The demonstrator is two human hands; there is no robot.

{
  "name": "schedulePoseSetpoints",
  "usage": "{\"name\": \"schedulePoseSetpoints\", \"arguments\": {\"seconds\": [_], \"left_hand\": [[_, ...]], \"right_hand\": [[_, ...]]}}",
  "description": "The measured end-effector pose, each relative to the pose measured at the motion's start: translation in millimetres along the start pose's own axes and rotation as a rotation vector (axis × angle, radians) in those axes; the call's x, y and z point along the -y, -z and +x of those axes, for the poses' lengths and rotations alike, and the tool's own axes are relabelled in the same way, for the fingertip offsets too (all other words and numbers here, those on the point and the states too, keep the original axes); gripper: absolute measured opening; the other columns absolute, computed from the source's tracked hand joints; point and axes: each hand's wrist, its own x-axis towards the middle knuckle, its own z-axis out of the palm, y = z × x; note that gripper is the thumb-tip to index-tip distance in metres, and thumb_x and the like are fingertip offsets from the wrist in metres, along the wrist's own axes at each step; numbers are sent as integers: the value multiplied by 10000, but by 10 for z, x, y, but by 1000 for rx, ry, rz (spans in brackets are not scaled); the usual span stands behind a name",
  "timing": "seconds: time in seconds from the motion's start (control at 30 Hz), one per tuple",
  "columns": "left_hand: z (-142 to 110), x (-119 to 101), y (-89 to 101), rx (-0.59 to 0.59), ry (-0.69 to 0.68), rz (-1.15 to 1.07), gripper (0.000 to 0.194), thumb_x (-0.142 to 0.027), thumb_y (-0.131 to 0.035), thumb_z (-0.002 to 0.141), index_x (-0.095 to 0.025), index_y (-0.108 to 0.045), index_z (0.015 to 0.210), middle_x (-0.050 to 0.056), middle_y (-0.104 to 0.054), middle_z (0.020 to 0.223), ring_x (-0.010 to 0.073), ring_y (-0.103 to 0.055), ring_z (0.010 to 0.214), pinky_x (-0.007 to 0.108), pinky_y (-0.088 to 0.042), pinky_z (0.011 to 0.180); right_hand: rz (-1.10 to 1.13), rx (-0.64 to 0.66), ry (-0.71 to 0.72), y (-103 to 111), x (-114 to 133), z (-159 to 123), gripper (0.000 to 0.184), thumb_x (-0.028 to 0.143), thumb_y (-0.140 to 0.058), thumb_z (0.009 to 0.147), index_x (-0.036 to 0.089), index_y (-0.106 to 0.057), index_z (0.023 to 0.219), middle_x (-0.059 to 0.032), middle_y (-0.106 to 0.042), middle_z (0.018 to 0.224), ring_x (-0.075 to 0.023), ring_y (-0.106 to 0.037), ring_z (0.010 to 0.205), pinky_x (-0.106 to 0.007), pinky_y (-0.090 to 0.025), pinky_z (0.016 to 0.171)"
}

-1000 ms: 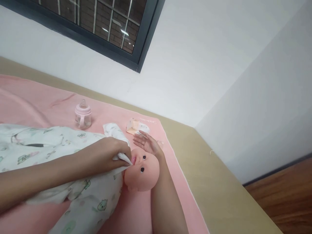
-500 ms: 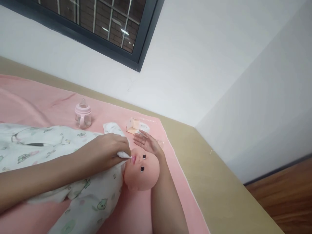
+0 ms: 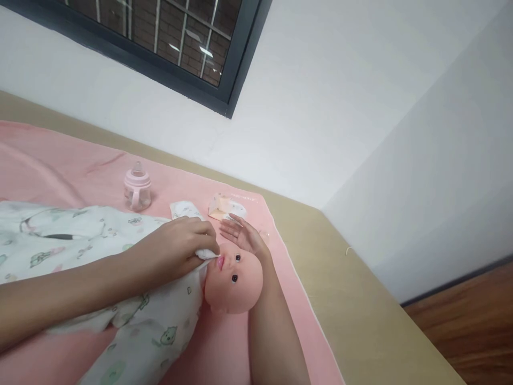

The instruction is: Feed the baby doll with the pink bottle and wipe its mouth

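A baby doll (image 3: 236, 283) in a white printed outfit (image 3: 160, 315) lies face up, its head toward the right. My left hand (image 3: 182, 243) is closed on a small bunched white cloth (image 3: 207, 254), whose tip is at the doll's lips; whether it presses on them I cannot tell. Behind the doll's head is my right hand (image 3: 242, 235), palm up with the fingers stretched out and nothing in it. The right forearm runs under or against the head; the exact contact is hidden.
A pink two-handled baby bottle (image 3: 137, 190) stands upright on the pink blanket (image 3: 60, 171). Beyond my right hand lies an opened printed packet (image 3: 224, 206). A small clear item (image 3: 264, 235) sits near my right wrist. The wooden surface (image 3: 340, 299) borders a white wall (image 3: 300, 133) with a window.
My left hand has shifted very slightly up and to the right, with the white cloth still at the doll's mouth. The doll and my right hand stay in place.
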Motion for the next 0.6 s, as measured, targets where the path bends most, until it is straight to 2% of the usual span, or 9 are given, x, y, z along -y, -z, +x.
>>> {"name": "schedulePoseSetpoints", "arguments": {"seconds": [0.6], "left_hand": [[-1, 15, -39, -27, -34, -7, 362, -62, -365, 796, -241, -662, 900, -4, -641, 929, 171, -558, 810, 297, -366, 749]], "right_hand": [[-2, -5, 6, -10, 4, -9, 422, 377, -637, 822, 187, -571, 1194, -100, -676, 1113, -210, -662, 1014, -440, -441, 1046]]}}
